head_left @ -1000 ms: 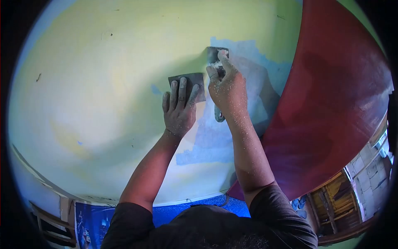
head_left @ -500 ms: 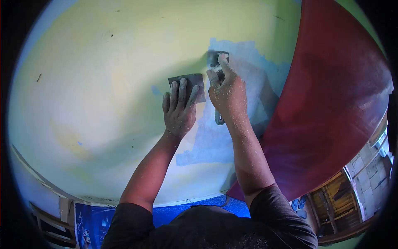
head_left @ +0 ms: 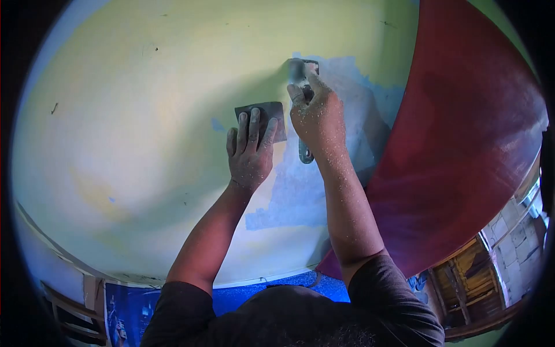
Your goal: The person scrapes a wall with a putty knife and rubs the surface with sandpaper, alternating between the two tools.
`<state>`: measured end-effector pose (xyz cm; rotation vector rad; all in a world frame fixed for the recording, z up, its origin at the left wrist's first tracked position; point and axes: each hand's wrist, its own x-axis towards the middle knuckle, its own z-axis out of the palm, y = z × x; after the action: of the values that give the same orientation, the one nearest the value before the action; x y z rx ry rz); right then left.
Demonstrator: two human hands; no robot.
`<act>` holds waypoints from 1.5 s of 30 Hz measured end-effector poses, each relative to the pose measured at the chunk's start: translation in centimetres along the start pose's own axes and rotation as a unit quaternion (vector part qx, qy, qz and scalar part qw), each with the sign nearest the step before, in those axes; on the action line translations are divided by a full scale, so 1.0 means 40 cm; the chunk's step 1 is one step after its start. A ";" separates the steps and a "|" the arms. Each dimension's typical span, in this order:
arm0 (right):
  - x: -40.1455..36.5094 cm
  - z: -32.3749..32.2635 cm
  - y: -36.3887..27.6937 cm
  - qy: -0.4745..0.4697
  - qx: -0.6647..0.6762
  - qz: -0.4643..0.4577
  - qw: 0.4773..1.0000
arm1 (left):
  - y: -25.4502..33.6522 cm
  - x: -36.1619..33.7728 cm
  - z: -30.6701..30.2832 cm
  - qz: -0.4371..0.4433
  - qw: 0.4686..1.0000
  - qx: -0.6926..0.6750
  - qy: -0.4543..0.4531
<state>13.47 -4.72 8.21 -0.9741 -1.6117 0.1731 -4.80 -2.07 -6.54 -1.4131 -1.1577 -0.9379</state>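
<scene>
My left hand [head_left: 250, 151] lies with fingers spread over a dark, thin, four-cornered sheet [head_left: 276, 110], holding it against the pale wall [head_left: 144, 127]. It resembles sandpaper, but I cannot make out its grain. To the upper right, my right hand [head_left: 317, 118] is closed around a putty knife [head_left: 305, 156], whose handle end shows below the palm. Its wide blade points up and rests at the upper left part of a bluish-grey bare patch [head_left: 295, 196]. White flecks of dust cover my right hand and forearm.
A dark red sheet [head_left: 457, 133] hangs along the right side of the wall. Blue printed material [head_left: 231, 294] lies at the wall's foot. Wooden framing [head_left: 471, 277] stands at lower right, and a dark wooden piece [head_left: 72, 312] at lower left.
My right hand has slid the putty knife a little upward on the wall. The left hand and its dark sheet have stayed in place.
</scene>
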 end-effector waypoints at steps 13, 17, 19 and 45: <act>-0.014 -0.002 -0.001 0.004 -0.031 -0.003 0.999 | 0.004 0.019 -0.015 -0.002 1.000 0.003 0.014; -0.011 -0.004 -0.006 0.001 -0.008 0.001 1.000 | 0.005 0.016 -0.015 -0.003 1.000 -0.001 0.017; 0.009 -0.016 -0.031 -0.002 -0.005 0.002 1.000 | 0.004 0.004 -0.007 0.000 1.000 -0.002 0.013; -0.025 0.003 0.017 0.016 -0.012 -0.006 1.000 | 0.003 0.015 -0.014 0.006 1.000 -0.008 0.020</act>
<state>13.65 -4.92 7.02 -0.9811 -1.5937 0.1298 -4.52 -2.50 -5.89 -1.4063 -1.1139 -0.9653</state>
